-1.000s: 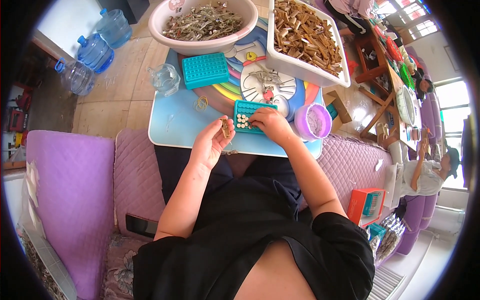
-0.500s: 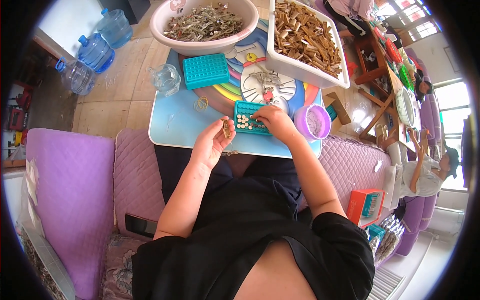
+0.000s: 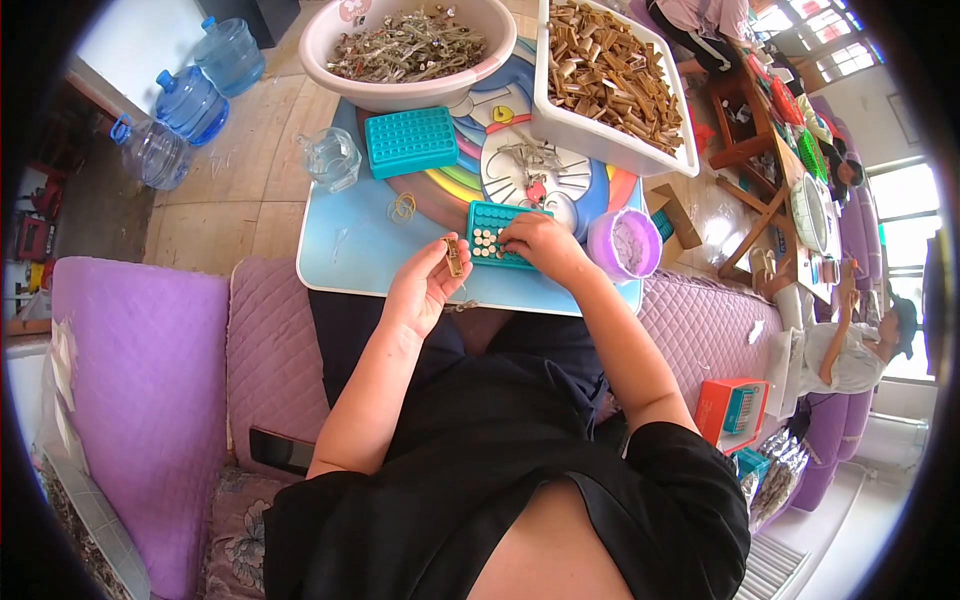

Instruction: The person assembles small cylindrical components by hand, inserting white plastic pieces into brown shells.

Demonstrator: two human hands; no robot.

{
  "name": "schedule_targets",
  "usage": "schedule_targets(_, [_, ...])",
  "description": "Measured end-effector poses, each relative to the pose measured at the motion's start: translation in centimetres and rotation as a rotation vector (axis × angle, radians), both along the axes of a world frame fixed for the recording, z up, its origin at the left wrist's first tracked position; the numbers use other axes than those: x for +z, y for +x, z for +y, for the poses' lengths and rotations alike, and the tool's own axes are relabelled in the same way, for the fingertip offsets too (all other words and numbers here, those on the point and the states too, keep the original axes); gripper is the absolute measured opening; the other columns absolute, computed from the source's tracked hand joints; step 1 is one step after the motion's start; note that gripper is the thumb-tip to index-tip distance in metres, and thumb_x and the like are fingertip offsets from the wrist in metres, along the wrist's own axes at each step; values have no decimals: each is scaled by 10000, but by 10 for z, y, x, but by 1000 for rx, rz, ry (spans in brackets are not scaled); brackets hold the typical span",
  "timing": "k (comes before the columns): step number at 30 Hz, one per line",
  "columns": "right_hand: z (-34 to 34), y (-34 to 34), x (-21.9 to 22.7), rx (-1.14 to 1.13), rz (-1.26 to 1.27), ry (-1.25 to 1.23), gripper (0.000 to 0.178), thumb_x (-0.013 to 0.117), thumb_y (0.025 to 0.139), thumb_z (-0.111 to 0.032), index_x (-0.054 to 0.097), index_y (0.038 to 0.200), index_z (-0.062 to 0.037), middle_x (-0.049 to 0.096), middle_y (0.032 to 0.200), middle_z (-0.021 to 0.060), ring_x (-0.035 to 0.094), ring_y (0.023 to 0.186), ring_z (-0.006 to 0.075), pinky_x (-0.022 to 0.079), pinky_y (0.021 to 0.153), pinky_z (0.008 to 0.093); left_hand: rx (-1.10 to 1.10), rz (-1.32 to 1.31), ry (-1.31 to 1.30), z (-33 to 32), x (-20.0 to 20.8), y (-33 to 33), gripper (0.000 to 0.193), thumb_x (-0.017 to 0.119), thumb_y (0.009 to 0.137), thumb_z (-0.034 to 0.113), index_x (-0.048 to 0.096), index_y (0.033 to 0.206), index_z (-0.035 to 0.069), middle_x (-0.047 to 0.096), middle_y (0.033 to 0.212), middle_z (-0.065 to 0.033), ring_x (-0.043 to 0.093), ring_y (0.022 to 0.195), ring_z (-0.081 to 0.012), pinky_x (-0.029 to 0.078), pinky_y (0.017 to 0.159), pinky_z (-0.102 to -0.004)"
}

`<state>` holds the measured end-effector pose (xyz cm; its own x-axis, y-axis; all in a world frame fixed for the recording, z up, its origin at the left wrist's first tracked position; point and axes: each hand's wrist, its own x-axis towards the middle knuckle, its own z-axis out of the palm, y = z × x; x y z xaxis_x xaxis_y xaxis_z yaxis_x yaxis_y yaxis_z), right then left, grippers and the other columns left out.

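My left hand [image 3: 424,285] is closed, palm up, around a small brass-coloured rectangular piece [image 3: 454,257], which is held near the table's front edge. My right hand [image 3: 543,243] reaches down over the right part of a teal tray with rows of holes [image 3: 487,213]. Its fingers are pinched together at the holes, and whatever sits between the fingertips is hidden. Small round whitish pieces [image 3: 484,240] fill several holes left of those fingers. Right of the right hand stands a purple tub [image 3: 638,243] with greyish contents.
On the patterned table [image 3: 350,250] are a second teal tray [image 3: 411,142], a clear jug [image 3: 332,160], rubber bands [image 3: 402,208] and loose metal strips [image 3: 535,155]. A pink basin [image 3: 318,62] and a white bin [image 3: 640,154] of brass pieces stand behind. Another person [image 3: 850,340] sits far right.
My right hand has shifted slightly left and its fingers have come down closer over the tray, covering more of the round pieces. My left hand has hardly moved.
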<state>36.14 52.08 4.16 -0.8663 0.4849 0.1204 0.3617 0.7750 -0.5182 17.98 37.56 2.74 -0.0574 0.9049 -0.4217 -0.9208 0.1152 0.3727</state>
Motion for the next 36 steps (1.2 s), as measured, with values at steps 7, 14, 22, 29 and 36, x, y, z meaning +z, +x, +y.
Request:
schedule_targets(7, [0,-4,3,-6,-78,5,105,639,722,-142,666,805,-84,598,795,84,580,831,285,465,745,385,2,9,3,-1,0,0,248,527,919,141,548,1113,-13,618,1038,-129,624,936,-191,542,848,-330])
schedule_targets(14, [-14,-7,28,-143,35,-182,106,648,732,-86,654,830,-50,624,803,95,616,745,240,497,680,331,-49,93,-23,-1,12,6,286,537,914,150,528,1153,-7,607,1064,-135,614,958,-219,532,841,-383])
schedule_targets(22, [-71,-30,53,-320,372,-213,121,661,741,-25,638,860,-29,616,827,92,620,683,229,506,624,304,-88,217,73,-2,27,19,309,480,943,141,497,1207,-20,593,1066,-119,601,971,-194,530,840,-366])
schedule_targets(29, [-76,-25,50,-262,374,-172,125,651,734,27,638,852,-14,622,833,88,605,711,212,500,648,276,-107,435,53,-6,31,25,303,502,926,86,497,1207,-27,597,1046,-99,599,930,-140,536,833,-304])
schedule_targets(36, [-81,-21,58,-304,466,-135,154,648,734,44,622,871,-19,630,834,82,622,751,217,502,665,281,-157,380,117,-9,35,25,312,524,918,94,509,1213,-7,602,1046,-79,604,931,-144,523,853,-313])
